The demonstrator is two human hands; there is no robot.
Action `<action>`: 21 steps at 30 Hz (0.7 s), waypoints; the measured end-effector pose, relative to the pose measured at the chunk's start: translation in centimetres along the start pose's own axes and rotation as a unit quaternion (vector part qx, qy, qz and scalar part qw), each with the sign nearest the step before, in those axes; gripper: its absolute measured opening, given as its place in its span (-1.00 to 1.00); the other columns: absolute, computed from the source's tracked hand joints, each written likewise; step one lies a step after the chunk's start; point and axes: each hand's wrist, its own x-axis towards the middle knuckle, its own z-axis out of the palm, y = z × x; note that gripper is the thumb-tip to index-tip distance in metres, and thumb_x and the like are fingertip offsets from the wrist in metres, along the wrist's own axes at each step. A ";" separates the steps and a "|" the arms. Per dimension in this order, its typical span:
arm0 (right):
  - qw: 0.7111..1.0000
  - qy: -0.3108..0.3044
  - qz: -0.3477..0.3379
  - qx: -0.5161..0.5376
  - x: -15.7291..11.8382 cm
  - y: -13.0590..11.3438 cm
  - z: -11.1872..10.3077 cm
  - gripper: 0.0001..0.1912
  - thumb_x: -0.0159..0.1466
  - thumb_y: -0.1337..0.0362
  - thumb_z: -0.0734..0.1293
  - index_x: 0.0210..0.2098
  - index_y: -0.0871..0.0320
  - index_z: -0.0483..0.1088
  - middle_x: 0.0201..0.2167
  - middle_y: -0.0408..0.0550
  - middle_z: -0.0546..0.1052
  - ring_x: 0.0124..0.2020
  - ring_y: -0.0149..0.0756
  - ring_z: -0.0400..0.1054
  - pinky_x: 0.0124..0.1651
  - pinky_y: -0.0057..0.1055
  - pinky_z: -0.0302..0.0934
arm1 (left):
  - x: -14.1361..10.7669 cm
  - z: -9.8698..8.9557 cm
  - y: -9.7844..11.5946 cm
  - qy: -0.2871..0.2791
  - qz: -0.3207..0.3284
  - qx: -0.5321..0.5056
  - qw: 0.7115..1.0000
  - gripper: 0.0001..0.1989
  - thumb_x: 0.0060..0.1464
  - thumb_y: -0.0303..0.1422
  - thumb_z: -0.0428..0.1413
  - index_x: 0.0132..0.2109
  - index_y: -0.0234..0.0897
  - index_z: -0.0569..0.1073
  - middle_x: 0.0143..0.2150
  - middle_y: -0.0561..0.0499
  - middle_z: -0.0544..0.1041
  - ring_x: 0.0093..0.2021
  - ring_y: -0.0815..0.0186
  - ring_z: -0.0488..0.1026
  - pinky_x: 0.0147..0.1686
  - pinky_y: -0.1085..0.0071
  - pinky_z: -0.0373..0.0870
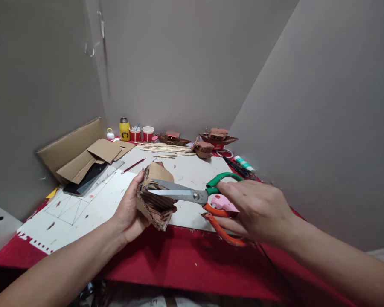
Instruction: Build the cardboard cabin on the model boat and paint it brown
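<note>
The counter (179, 264) is red along its near edge. A pale grey board (192, 170) covers much of its middle, beside white paper (110, 200) with ruled lines and a perforated edge at the left. Thin sticks (163, 147) lie toward the back of the board. A yellow bottle (124, 131) and two red cups (148, 135) stand along the far side, with cardboard sheets (78, 149) at left.

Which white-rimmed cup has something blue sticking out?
The left cup, just beside the yellow bottle; nothing blue pokes out of the right cup.
</note>
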 end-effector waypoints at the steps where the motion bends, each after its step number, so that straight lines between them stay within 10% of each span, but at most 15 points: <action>1: 1.000 -0.001 -0.002 0.000 0.0 0.1 0.0 -0.53 0.42 -0.11 0.19 -0.35 0.15 0.41 -0.62 -0.13 0.42 -0.59 -0.30 0.29 -0.43 -0.36 0.05 | 0.0 0.0 0.0 0.000 -0.001 0.000 1.000 -0.52 0.34 -0.11 -0.07 0.21 -0.27 0.47 -0.31 -0.14 0.66 -0.43 0.11 0.61 -0.41 0.17 0.61; 21: 1.000 -0.011 -0.014 0.013 0.1 0.2 0.0 -0.49 0.46 -0.11 0.12 -0.40 0.11 0.38 -0.66 -0.15 0.41 -0.63 -0.35 0.25 -0.48 -0.38 0.02 | 0.0 0.2 0.1 0.007 -0.012 0.003 1.000 -0.49 0.35 -0.07 -0.09 0.16 -0.33 0.51 -0.30 -0.17 0.67 -0.42 0.11 0.62 -0.40 0.18 0.59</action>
